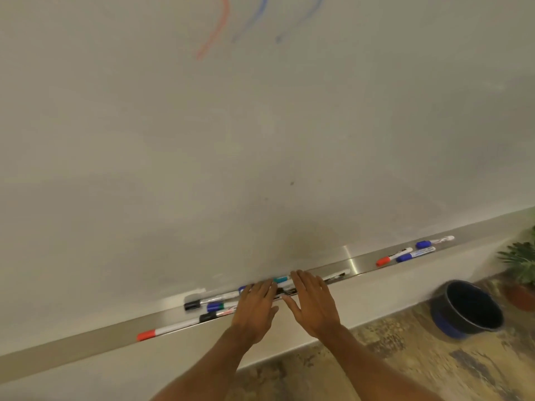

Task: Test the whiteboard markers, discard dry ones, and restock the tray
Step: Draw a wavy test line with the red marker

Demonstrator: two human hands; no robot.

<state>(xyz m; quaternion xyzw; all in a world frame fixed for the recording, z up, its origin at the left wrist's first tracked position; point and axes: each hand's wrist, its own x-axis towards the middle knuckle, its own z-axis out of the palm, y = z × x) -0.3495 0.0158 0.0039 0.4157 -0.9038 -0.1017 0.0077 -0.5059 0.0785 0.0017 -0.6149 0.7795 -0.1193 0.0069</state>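
Note:
A long metal tray (86, 341) runs along the bottom of the whiteboard (202, 140). Several markers lie in a loose heap in its middle: a black-capped one (199, 303), a blue-capped one (215, 307), a red-capped one (162, 332) and a teal-capped one (281, 279). My left hand (256, 309) and my right hand (312, 303) rest flat over this heap, fingers spread, palms down, hiding some markers. Neither hand grips anything that I can see. Further right in the tray lie a red-capped marker (393, 256) and two blue-capped markers (417, 254).
One red stroke (215, 30) and two blue strokes (254, 15) mark the top of the board. A dark round bin with a blue base (466, 309) stands on the patterned floor at the right. A potted plant (521, 264) stands beyond it.

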